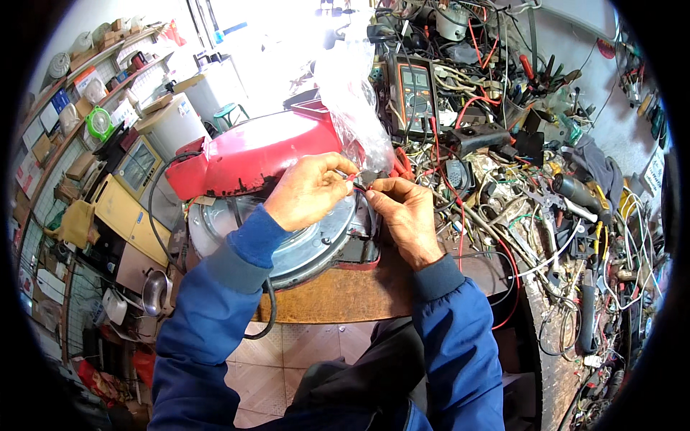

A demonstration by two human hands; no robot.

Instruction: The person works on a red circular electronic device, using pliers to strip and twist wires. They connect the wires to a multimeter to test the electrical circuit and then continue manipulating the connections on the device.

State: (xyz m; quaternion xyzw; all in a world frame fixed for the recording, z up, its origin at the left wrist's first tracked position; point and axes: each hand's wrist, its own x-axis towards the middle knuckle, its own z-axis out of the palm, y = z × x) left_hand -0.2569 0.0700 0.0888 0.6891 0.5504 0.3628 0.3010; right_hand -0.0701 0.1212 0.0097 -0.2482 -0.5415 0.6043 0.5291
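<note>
My left hand pinches something small and thin, which looks like a wire end with a bit of red at the fingertips. Facing it, my right hand has thumb and index finger closed on a thin dark wire. The fingertips nearly meet, so the exact ends are hidden. Below them lies a round grey metal appliance base, partly covered by my left forearm. Behind it rests a red plastic housing with a glossy top and dark grime along its lower edge. A black power cord hangs over the table edge.
The wooden workbench ends just in front of me. A multimeter with red leads stands behind my right hand, next to a clear plastic bag. Tools, cables and scrap parts are heaped to the right. Loaded shelves line the left.
</note>
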